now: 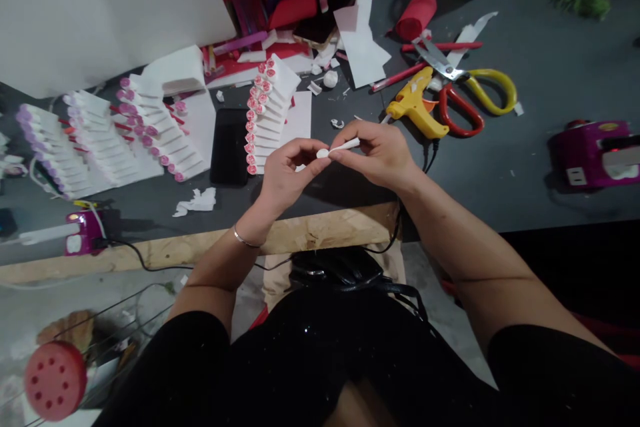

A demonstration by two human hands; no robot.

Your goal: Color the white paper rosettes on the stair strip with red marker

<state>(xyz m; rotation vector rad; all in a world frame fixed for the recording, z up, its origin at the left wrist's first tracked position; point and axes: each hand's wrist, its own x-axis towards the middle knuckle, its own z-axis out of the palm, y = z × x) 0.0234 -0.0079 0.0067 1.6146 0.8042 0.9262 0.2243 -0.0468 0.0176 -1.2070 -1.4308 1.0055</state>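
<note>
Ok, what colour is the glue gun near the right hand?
The glue gun is yellow, seen best in the head view.

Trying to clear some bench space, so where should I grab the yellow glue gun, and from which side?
Take the yellow handle of the hot glue gun, coming from the near side, just past your right hand. The handle seems to angle toward you with the black cord dropping below it, while the scissors lie on the far side.

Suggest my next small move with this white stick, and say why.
Probably keep working its tip before setting it down. The white stick is pinched between the left hand and right hand, and its tip looks plain white, while the row of pink-tipped white pieces nearby shows coloured ends.
</note>
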